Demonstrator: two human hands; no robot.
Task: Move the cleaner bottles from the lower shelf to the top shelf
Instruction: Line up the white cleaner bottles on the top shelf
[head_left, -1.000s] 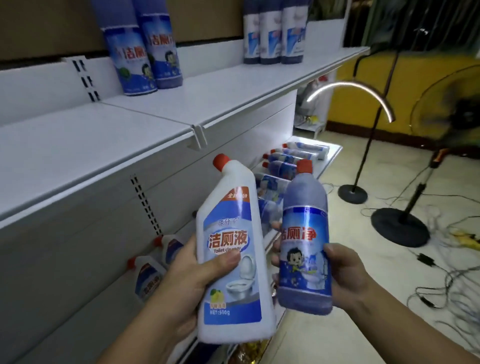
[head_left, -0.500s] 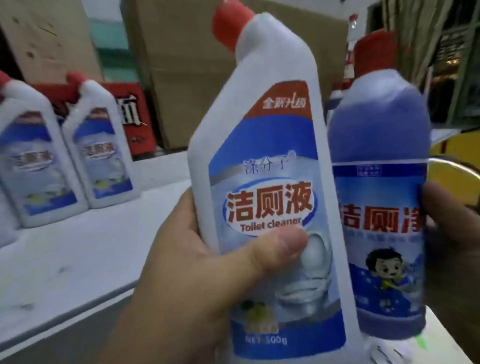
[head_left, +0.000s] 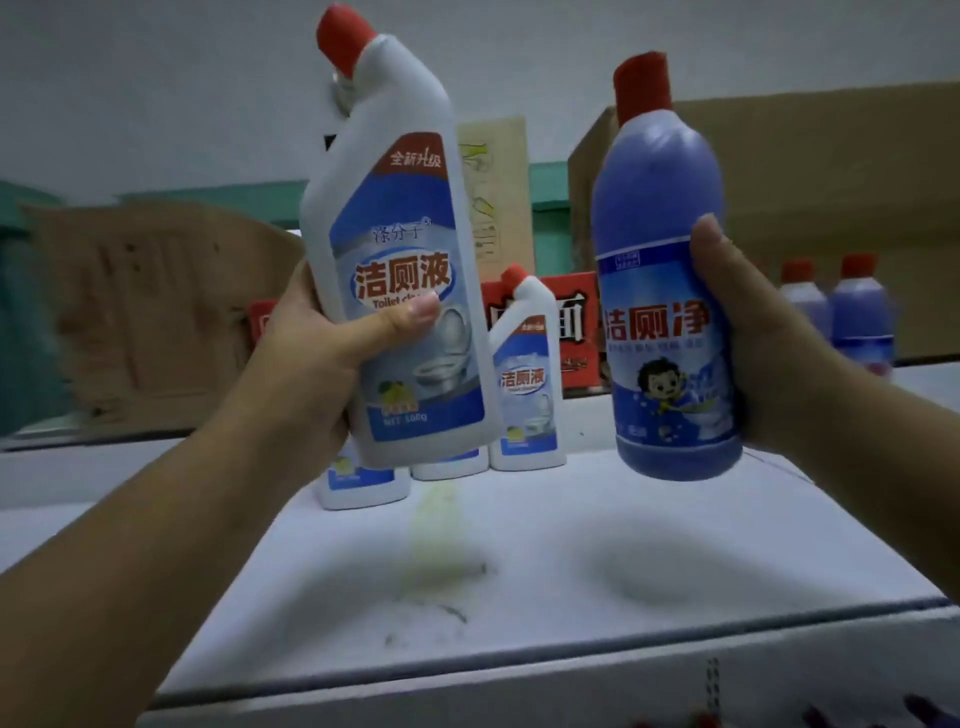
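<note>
My left hand (head_left: 317, 358) grips a white toilet-cleaner bottle (head_left: 395, 218) with a red cap and bent neck, held tilted above the white top shelf (head_left: 519, 561). A blue cleaner bottle (head_left: 660, 208) with a red cap is upright in my right hand (head_left: 753, 332), also in the air over the shelf. Behind the white bottle, three white bottles stand on the shelf; the rightmost (head_left: 527, 374) shows fully and the others are mostly hidden. Two blue bottles (head_left: 860, 312) stand at the far right of the shelf.
Cardboard boxes (head_left: 150, 306) stand behind the shelf at left and right, with a red box (head_left: 576, 332) between them. The shelf's front lip (head_left: 519, 670) runs across the bottom. A yellowish stain (head_left: 431, 525) and scuff marks lie on the shelf's near surface.
Both hands have lifted the bottles higher and apart, from beside the lower shelves up over the top shelf. The view has risen to show the top shelf surface and its standing bottles.
</note>
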